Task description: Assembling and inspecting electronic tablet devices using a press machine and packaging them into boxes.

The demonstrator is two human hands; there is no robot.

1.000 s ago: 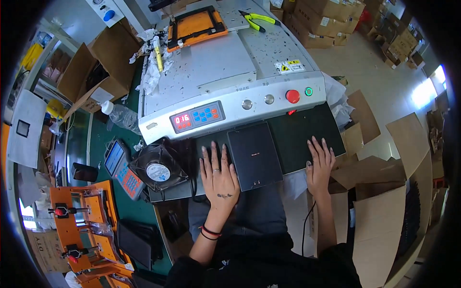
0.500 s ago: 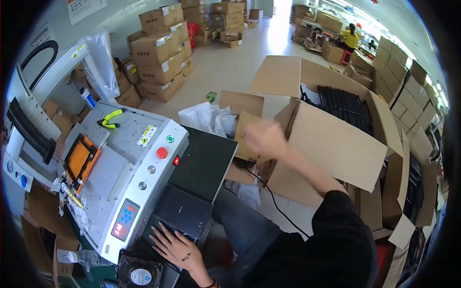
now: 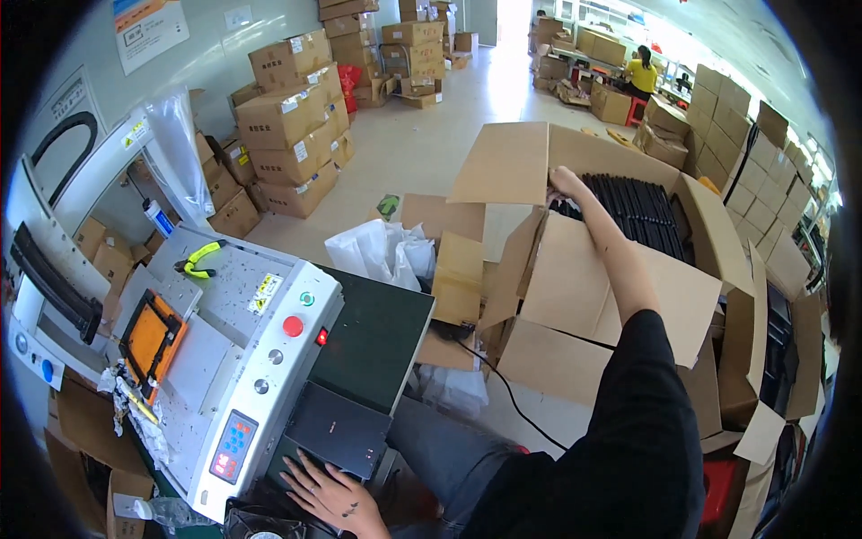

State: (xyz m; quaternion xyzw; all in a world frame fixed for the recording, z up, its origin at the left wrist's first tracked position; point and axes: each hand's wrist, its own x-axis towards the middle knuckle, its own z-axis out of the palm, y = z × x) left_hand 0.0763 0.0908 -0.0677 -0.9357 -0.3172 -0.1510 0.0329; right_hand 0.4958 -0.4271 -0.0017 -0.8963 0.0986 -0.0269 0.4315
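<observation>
My left hand (image 3: 332, 499) lies flat with its fingers spread, touching the near edge of a dark flat box (image 3: 339, 428) on the dark green worktop (image 3: 382, 314). To the right, my right hand (image 3: 566, 184) reaches over the folded flap into a large open carton (image 3: 597, 148). Its fingers look curled, and whatever they hold is hidden. Beside it, a tight row of thin black pieces (image 3: 633, 211) fills the carton. Left of the worktop stands a white machine (image 3: 269, 355) with buttons and a lit panel. An orange plate in a black frame (image 3: 153, 337) rests on its bed.
Yellow-green pliers (image 3: 199, 260) lie on the machine bed. A black fan (image 3: 265, 521) sits near my left hand. White plastic bags (image 3: 382, 251) and a smaller open carton (image 3: 458, 283) stand past the worktop. A black cable (image 3: 512, 386) crosses the floor. Stacked cartons (image 3: 285, 117) line the wall.
My right hand has moved away and to the right, from above the small carton into the large one. My left hand stays by the dark box. The view has shifted slightly.
</observation>
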